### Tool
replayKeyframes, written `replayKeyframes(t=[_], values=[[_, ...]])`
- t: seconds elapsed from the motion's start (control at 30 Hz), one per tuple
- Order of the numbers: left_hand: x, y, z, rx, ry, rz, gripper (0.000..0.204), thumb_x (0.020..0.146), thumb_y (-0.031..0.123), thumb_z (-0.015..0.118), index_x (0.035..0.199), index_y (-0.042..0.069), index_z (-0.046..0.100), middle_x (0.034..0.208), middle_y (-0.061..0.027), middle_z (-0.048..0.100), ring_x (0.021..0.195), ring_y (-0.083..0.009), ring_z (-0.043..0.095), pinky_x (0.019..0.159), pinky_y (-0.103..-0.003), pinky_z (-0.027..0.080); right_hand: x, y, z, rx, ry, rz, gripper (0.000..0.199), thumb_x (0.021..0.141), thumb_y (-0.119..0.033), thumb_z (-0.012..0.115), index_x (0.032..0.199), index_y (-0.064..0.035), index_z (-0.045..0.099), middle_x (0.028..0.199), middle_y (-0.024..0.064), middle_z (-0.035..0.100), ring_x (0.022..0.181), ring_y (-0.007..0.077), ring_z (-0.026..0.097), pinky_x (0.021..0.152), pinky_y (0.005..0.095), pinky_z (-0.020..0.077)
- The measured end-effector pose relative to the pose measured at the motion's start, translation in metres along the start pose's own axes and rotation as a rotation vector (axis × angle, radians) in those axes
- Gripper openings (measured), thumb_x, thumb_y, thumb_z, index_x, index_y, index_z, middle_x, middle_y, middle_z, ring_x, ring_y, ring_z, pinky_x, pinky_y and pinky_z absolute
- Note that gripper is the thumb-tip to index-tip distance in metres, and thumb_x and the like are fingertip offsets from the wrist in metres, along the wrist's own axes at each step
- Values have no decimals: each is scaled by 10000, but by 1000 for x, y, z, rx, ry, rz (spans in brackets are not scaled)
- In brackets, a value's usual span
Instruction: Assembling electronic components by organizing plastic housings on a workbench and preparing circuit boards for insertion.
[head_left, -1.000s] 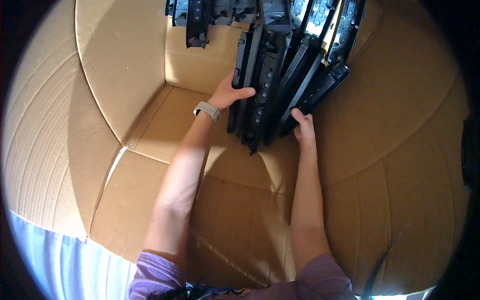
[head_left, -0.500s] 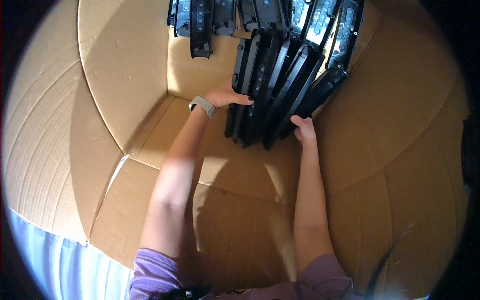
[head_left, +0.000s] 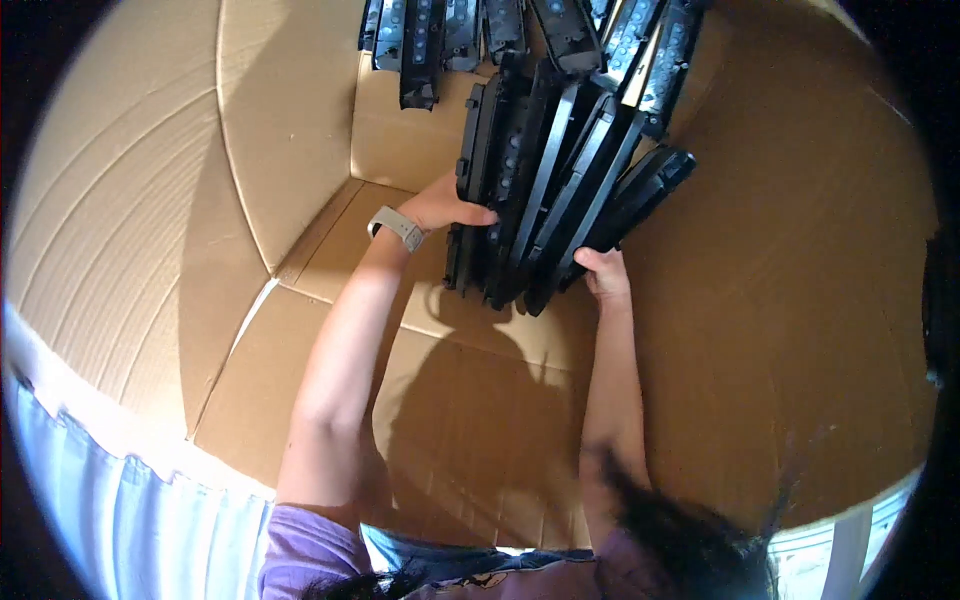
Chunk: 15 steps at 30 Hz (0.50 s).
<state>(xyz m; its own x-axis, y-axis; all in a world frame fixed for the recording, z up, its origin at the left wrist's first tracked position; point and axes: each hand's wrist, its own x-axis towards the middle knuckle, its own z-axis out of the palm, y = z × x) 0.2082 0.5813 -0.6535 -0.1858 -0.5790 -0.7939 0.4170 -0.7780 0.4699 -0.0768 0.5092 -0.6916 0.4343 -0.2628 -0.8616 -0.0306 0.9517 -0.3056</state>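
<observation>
Black parts (head_left: 550,180) (cardboard walls (head_left: 780,290) around)

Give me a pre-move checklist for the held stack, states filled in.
1. Left hand at the left side of the black stack: ok, thumb over the near side.
2. Right hand at its right side: ok, low down.
3. Parts evenly aligned: not ok, the rightmost part splays outward at the top.
4. Finger grip: cannot tell, mostly hidden.
5. Stack apart from the black parts behind: cannot tell, they overlap in view.
6. Stack off the bottom of the cardboard box: cannot tell.
</observation>
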Motion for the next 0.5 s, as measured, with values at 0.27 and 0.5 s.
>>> replayKeyframes(t=[0.27,0.5], values=[[-132,85,46,-113,113,23,824,633,161,781,1328,46,354,1220,-62,515,1119,-166,463,1009,-338,332,-114,-76,100,-58,-100,-120,722,532,-97,846,1172,-40,517,1031,36,613,943,185,578,888,329,456],[-332,175,136,-326,346,195,783,658,162,772,1311,19,365,1190,-89,545,1080,-207,534,955,-345,411,-268,-159,214,-79,-339,16,695,599,-37,810,1208,-42,476,1059,42,587,974,169,563,898,313,442]])
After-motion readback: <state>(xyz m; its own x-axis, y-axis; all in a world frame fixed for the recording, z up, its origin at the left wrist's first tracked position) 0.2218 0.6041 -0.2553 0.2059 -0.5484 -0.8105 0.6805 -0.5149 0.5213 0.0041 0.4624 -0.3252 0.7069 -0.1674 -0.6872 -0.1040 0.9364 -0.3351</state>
